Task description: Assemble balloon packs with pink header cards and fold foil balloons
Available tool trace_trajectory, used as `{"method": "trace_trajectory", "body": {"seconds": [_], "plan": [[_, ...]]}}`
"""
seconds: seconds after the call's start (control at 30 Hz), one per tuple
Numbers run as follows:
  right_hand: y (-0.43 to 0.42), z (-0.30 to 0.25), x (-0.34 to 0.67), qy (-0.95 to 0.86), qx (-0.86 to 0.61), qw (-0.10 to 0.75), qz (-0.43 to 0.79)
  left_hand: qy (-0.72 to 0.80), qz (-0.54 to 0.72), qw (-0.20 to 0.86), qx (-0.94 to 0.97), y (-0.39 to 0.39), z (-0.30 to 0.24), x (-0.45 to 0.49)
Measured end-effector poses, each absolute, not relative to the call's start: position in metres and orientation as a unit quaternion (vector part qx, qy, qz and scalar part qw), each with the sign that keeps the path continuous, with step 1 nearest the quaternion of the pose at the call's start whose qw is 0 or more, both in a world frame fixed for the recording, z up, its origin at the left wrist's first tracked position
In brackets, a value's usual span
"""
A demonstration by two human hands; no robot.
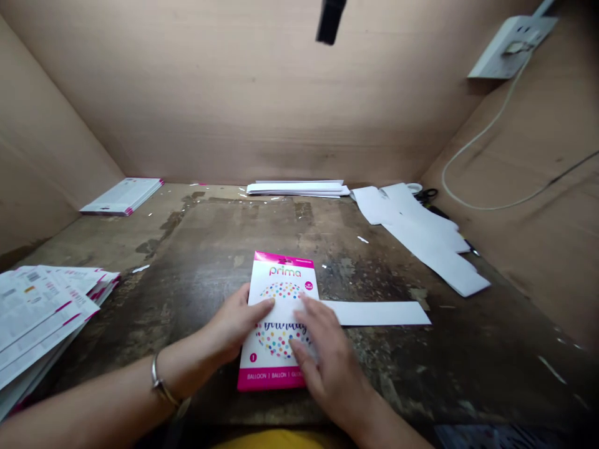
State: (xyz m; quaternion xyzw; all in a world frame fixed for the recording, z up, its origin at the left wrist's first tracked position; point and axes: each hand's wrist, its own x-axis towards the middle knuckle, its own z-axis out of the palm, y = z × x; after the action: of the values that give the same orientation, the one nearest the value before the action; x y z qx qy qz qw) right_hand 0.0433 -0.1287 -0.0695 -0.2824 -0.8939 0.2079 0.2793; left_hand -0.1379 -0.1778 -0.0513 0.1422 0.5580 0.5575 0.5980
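A white and pink "prima" balloon packet (281, 373) with a dotted balloon print is in front of me, face up. My left hand (234, 321) grips its left edge, thumb on the front and fingers hidden behind. Over the lower right of the packet lies my right hand (327, 349), slightly blurred, its fingers apart and touching the front. A white paper strip (379, 313) sticks out to the right past my right hand. A plain white band between my hands covers part of the print and looks like the same strip.
Fanned packets (42, 318) lie at the left, and another packet stack (124, 194) sits at the back left. White strips (297, 188) are piled along the back wall. Larger white sheets (416, 231) spread at the right, near black scissors (427, 195). A power socket (512, 47) with a cable hangs upper right.
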Motion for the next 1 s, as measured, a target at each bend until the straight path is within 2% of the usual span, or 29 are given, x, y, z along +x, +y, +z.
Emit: {"method": "trace_trajectory", "body": {"seconds": [0.07, 0.13, 0.23, 0.4, 0.53, 0.63, 0.73, 0.8, 0.83, 0.9, 1.0], "plan": [[-0.117, -0.062, 0.046, -0.838, -0.375, 0.310, 0.248, 0.504, 0.588, 0.616, 0.145, -0.183, -0.055, -0.133], [-0.107, -0.056, 0.046, -0.803, -0.425, 0.277, 0.313, 0.480, 0.606, 0.618, 0.145, -0.187, -0.057, -0.128], [-0.101, -0.051, 0.042, -0.799, -0.428, 0.228, 0.355, 0.477, 0.612, 0.612, 0.152, -0.189, -0.057, -0.121], [-0.097, -0.046, 0.052, -0.831, -0.401, 0.221, 0.315, 0.498, 0.614, 0.590, 0.164, -0.189, -0.052, -0.123], [-0.079, -0.038, 0.071, -0.839, -0.373, 0.160, 0.363, 0.514, 0.627, 0.568, 0.141, -0.194, -0.046, -0.128], [-0.063, -0.032, 0.080, -0.864, -0.379, 0.182, 0.276, 0.521, 0.630, 0.561, 0.130, -0.198, -0.045, -0.129], [-0.066, -0.026, 0.081, -0.859, -0.397, 0.316, 0.070, 0.522, 0.632, 0.560, 0.120, -0.200, -0.046, -0.128], [-0.084, -0.023, 0.075, -0.837, -0.380, 0.395, 0.004, 0.525, 0.638, 0.552, 0.113, -0.200, -0.049, -0.127], [-0.097, -0.023, 0.070, -0.845, -0.346, 0.407, 0.003, 0.530, 0.641, 0.543, 0.113, -0.200, -0.050, -0.126], [-0.125, -0.026, 0.057, -0.899, -0.237, 0.368, 0.025, 0.545, 0.650, 0.516, 0.122, -0.199, -0.053, -0.123], [-0.157, -0.042, 0.037, -0.957, -0.141, 0.251, 0.035, 0.568, 0.667, 0.459, 0.144, -0.199, -0.056, -0.117]]}}
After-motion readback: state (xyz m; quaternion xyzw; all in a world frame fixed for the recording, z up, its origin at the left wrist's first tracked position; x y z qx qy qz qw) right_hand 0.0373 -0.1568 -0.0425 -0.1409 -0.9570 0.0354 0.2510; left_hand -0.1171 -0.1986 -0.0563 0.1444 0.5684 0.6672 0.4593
